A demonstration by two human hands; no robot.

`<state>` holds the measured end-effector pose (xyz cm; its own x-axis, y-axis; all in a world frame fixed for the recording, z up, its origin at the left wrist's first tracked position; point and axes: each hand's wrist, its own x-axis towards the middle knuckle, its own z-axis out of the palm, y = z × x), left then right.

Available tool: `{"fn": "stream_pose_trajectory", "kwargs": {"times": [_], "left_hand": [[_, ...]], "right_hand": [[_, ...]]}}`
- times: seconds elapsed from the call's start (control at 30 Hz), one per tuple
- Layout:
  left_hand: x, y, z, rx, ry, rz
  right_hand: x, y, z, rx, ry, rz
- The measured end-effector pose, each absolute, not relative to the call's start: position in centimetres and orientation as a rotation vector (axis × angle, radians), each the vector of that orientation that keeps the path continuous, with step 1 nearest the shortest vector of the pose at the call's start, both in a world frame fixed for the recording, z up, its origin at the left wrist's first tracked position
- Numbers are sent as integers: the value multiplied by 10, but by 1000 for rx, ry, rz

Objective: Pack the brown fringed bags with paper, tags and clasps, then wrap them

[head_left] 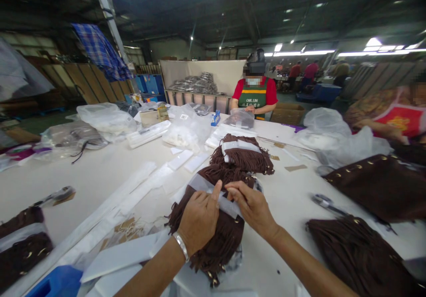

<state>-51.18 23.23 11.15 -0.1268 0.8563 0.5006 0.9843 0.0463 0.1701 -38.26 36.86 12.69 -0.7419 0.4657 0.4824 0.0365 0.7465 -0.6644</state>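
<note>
A dark brown fringed bag (216, 239) lies on the table before me, with a translucent white wrapping strip (229, 207) around its middle. My left hand (199, 219) presses on the strip and bag from the left, fingers curled and one digit pointing up. From the right, my right hand (251, 206) pinches thumb and forefinger together just above the strip. Whatever is in that pinch is too small to make out. Directly behind lies a second brown fringed bag (244, 155), also banded in white.
White foam sheets (116, 257) and a blue object (56, 281) sit at lower left. Brown bags (359, 252) lie at right near a tape roll (322, 200). Clear plastic bags (183, 132) pile at the back. A co-worker (254, 97) stands across the table; another person (396, 115) is at right.
</note>
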Motion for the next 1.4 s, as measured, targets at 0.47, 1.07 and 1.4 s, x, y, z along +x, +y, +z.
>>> {"fn": "stream_pose_trajectory", "kwargs": {"times": [0.47, 1.07, 1.4], "left_hand": [[-512, 243, 96, -1484, -2219, -883], [-495, 247, 83, -1144, -2379, -1351], [-488, 244, 85, -1050, -2287, -1165]], "right_hand": [[-447, 357, 167, -280, -2361, 862], [-497, 364, 113, -514, -2606, 642], [-501, 363, 105, -483, -2681, 507]]}}
